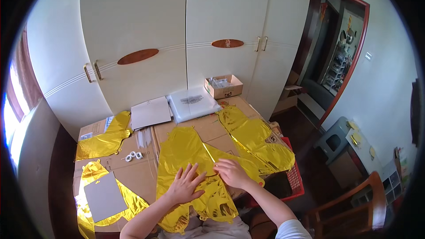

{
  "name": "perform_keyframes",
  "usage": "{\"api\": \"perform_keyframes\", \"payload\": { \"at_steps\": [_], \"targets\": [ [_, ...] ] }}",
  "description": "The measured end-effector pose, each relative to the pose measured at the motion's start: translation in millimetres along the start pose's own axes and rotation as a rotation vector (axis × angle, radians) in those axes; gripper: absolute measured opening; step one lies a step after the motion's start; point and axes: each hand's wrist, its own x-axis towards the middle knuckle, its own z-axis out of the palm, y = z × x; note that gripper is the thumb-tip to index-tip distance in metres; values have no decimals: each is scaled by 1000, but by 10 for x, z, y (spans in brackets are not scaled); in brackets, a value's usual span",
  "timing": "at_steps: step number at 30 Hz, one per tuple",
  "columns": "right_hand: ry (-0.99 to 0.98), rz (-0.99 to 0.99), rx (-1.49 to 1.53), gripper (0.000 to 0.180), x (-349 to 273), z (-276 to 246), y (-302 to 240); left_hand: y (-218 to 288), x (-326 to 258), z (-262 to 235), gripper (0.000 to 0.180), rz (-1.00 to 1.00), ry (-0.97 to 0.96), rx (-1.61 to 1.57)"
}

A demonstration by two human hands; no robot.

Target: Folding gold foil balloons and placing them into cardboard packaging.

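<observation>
With the left hand (185, 185) spread flat and the right hand (231, 172) pinching the gold foil balloon (190, 150) on the cardboard surface (137, 175), a hard crease could tear the thin foil.

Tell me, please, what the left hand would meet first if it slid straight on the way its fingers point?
The left hand points up and rightward, so it would probably meet the right hand resting on the same gold foil balloon, though depth is unclear.

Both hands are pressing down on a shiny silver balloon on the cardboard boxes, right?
Not quite: the foil balloon is gold, not silver. The head view shows the left hand flat on it with fingers spread and the right hand pressing beside it, on top of the cardboard boxes.
</observation>
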Motion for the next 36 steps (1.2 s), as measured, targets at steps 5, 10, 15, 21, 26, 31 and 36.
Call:
{"api": "perform_keyframes", "payload": {
  "at_steps": [5,10,15,21,26,31,36],
  "targets": [
    [178,245,-146,35,-379,-466,-250,3,0,24,60,52,-43,49],
    [259,532,-332,57,-957,-636,-261,-30,40,1,57,59,-97,28],
    [302,662,-95,65,-1095,-587,-290,-20,30,18,58,52,-62,3],
    [573,677,418,56,-1087,-438,-207,-8,37,53,58,53,-45,5],
    [467,409,590,45,-581,-555,-926,-5,15,18,57,43,-43,13],
    [157,78,425,42,-380,-366,-1342,-56,35,67,61,47,-74,-28],
    [-92,-15,487,42,-450,-245,-1370,-138,-7,38,72,43,-142,-99]
  ]
}}
